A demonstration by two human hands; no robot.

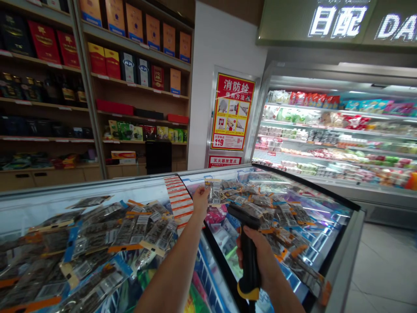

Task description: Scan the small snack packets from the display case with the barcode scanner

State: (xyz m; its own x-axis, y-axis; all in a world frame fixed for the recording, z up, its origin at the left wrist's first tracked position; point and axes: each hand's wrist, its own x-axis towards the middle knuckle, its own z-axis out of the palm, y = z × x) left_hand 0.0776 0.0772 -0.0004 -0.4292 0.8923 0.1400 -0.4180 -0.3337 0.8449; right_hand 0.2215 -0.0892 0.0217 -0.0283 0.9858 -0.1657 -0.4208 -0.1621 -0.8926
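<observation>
My right hand [260, 261] is wrapped round the grip of a black handheld scanner [248, 243] with a yellow base, its head pointing away over the freezer top. My left hand [201, 198] reaches forward and pinches a small clear packet [213, 191] with a label, lifted just above the pile. Several such packets [260, 204] of dark snacks with orange strips lie spread on the glass lid of a chest freezer [342, 204]. More of the same packets [107, 234] cover the left lid.
A strip of red-and-white price labels [178, 198] runs between the two glass lids. Wooden shelves [97, 78] with boxed goods and bottles stand behind. A red fire-hydrant notice [232, 111] hangs on the wall. An open refrigerated case [342, 134] fills the right; tiled floor [384, 269] lies beside the freezer.
</observation>
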